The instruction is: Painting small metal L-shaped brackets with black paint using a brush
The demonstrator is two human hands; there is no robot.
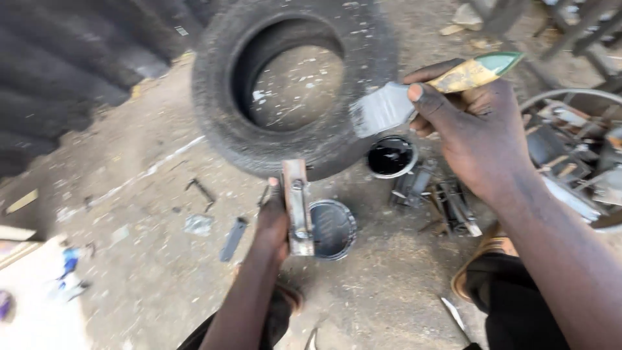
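Left hand (272,217) grips a rusty flat metal piece (297,206), held upright over the dirt ground (149,259). Right hand (476,126) holds a flat paintbrush (395,104), bristles pointing left, above an open tin of black paint (391,156). Tin lid (333,229) lies just beside the metal piece. Old tyre (291,84) behind.

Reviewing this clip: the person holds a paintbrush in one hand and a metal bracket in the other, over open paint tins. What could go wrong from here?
The open tin of black paint sits on the dirt right below the right hand and its paintbrush; a low swing could tip it. The left hand grips the rusty metal bracket bare, so wet paint may reach the fingers. The tin lid lies on gritty ground and could pick up dirt.
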